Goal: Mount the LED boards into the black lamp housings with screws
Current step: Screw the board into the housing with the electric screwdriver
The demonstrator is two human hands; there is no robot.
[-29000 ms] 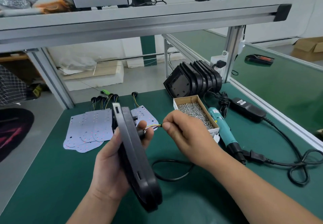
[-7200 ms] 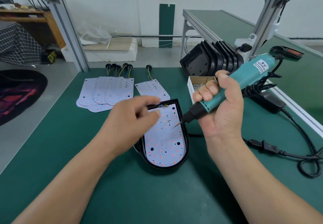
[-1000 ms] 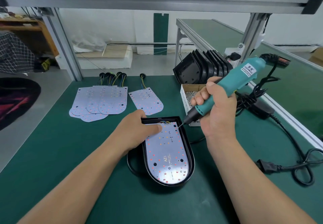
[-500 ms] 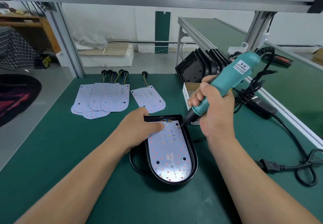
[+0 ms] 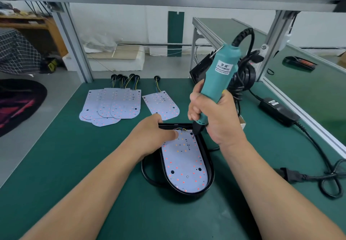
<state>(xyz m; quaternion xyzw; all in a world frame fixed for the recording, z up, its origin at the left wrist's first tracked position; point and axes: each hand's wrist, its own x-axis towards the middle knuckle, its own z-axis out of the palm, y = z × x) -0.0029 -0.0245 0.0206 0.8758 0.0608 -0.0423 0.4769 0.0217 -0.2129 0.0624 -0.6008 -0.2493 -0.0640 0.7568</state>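
Since the half-second-earlier frame, the electric screwdriver [image 5: 219,82] had swung from a clear slant to nearly upright, and its bit had dropped onto the LED board [image 5: 184,164] at the 1 o'clock corner, just beside the wire bundle. Right hand [image 5: 215,119] was wrapped tight round the teal barrel, low down near the chuck. Left hand [image 5: 153,133] clamped the 11 o'clock corner of the black lamp housing [image 5: 208,157]: thumb flat on the board's top edge, fingers hooked over the far rim. Board sat seated inside the housing, which lay flat on the green bench [image 5: 74,164] at centre, same spot as before. Couldn't tell if a screw was on the bit, too small. My read: aiming was over and this was the drive step for that corner hole; the upright tool should keep the screw from cross-threading. Other dark holes at 5 and 7 o'clock looked unfilled, so this unit was probably early. Spare boards [image 5: 114,104] lay at 10 o'clock of the housing, and the screw box [image 5: 242,125] at 2 o'clock, mostly hidden by the right hand.
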